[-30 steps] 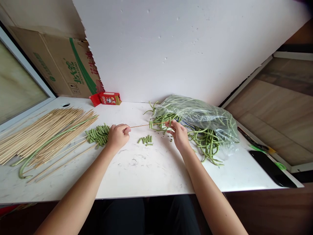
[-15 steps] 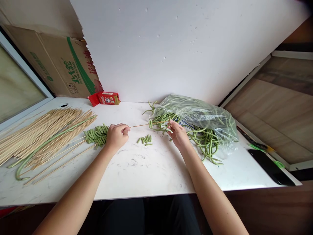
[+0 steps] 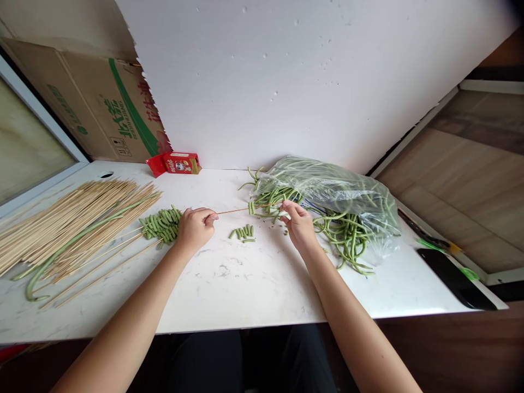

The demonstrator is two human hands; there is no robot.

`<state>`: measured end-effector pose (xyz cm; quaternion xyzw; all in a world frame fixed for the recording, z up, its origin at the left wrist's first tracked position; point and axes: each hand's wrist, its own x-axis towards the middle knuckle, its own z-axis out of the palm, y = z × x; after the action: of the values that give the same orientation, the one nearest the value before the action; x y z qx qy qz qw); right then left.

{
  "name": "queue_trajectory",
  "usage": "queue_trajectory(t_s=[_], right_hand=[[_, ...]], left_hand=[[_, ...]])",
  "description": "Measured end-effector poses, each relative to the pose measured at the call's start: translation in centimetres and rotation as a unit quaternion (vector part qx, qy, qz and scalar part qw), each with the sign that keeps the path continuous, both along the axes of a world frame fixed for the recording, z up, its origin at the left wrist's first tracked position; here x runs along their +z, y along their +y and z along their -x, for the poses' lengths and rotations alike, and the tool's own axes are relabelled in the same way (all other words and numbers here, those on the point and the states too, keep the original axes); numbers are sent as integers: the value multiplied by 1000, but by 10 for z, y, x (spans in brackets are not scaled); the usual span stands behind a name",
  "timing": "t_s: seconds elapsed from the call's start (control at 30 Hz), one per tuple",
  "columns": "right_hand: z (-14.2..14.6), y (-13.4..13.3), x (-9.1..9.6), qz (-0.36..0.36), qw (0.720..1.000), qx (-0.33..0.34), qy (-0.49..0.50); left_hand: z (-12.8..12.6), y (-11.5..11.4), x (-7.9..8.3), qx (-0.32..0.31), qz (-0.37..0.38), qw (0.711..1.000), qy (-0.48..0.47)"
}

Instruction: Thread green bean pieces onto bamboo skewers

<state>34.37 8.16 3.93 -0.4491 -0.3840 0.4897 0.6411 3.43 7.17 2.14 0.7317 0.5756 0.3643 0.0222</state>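
My left hand point(image 3: 196, 228) is closed around one end of a thin bamboo skewer point(image 3: 231, 211), which points to the right. Two short green bean pieces point(image 3: 251, 208) sit side by side on the skewer. At its far end, my right hand point(image 3: 299, 222) pinches another bean piece point(image 3: 285, 198) between thumb and fingertips; whether the tip has gone through it I cannot tell. Below the skewer lie several loose cut pieces point(image 3: 245, 232) on the white table. Beside my left hand rest skewers filled with bean pieces point(image 3: 159, 225).
Many bare bamboo skewers point(image 3: 82, 218) spread over the left, a long bean point(image 3: 77, 243) across them. A plastic bag point(image 3: 327, 183) of long green beans point(image 3: 347, 237) lies right. A red box point(image 3: 182, 162) stands behind; a black phone-like slab point(image 3: 450, 278) and scissors-like tool point(image 3: 426, 234) lie far right.
The fingers of my right hand have drawn slightly closer together at the skewer's end. My left hand keeps its hold, and the view has shifted a little.
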Motion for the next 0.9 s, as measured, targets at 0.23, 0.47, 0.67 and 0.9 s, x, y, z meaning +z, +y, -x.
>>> queue_trajectory(t_s=[0.23, 0.47, 0.67, 0.9], right_hand=[[0, -1, 2, -29, 1000, -7, 1], [3, -4, 3, -10, 1000, 0, -6], [3, -3, 3, 0, 1000, 6, 17], [4, -2, 2, -7, 1000, -8, 7]], left_hand=[[-1, -1, 0, -5, -6, 1000, -14], [-2, -3, 2, 9, -45, 999, 8], [-4, -6, 5, 14, -68, 997, 22], [-5, -6, 5, 8, -33, 999, 17]])
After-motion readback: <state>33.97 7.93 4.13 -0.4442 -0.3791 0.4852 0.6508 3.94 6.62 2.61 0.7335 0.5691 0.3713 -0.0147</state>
